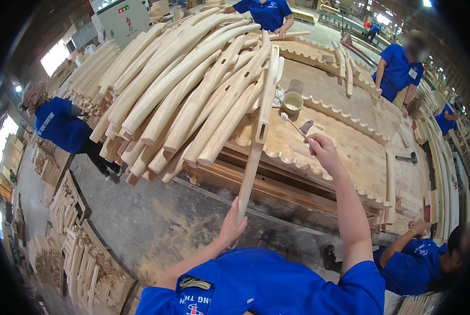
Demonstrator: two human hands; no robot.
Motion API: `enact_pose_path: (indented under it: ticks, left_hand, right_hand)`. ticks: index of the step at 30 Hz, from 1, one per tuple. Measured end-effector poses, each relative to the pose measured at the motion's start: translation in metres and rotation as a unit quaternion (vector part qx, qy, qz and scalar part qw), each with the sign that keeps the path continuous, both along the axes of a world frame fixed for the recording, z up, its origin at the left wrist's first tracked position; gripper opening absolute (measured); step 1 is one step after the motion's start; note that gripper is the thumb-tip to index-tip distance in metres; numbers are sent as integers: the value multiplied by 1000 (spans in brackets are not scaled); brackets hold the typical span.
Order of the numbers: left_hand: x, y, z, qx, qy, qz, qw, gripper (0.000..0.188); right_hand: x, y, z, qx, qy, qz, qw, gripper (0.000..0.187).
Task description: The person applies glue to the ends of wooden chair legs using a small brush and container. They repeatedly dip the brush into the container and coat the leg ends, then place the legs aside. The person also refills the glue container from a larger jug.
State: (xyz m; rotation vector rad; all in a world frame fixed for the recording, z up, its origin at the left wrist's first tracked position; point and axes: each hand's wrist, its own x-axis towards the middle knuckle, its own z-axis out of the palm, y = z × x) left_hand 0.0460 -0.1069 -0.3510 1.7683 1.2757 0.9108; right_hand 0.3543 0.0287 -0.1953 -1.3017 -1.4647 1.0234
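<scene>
One brush (296,127), one cup with pale contents (292,103), one hammer (405,158), over ten curved wooden pieces (179,73)

The left hand (232,228) is curled low, the left forearm (195,257) angled inward; the right hand (324,151) is extended forward, fingers (312,145) pinched.

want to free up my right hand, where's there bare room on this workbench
Bare workbench top shows just right of your right hand, between the near and middle scalloped wooden rails, left of the hammer. It's crowded leftward: curved wooden pieces heap over the bench's left side, nearly to the cup.
</scene>
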Motion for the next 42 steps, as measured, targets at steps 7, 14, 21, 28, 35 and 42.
enact_pose_path:
  ticks: [7,14,21,28,35,42]
  left_hand:
    - [6,3,-1,-30,-2,8,1000,76]
    - [3,0,5,-41,-8,7,999,75]
    - [-1,-1,8,-42,-13,-7,999,75]
    - [-5,-1,21,-55,2,-19,998,76]
    - [-3,-4,35,-66,9,-21,998,76]
    - [-2,-5,39,-100,-1,-14,995,76]
  right_hand:
    - [-14,2,-3,45,-52,18,997,20]
    - [-31,21,-4,25,-105,27,994,20]
    - [-39,28,-7,138,-303,-101,938,13]
    - [-44,30,-11,241,-297,-147,912,8]
    - [-37,39,-20,290,-307,-128,897,3]
    - [-29,35,-16,317,-331,-78,885,2]
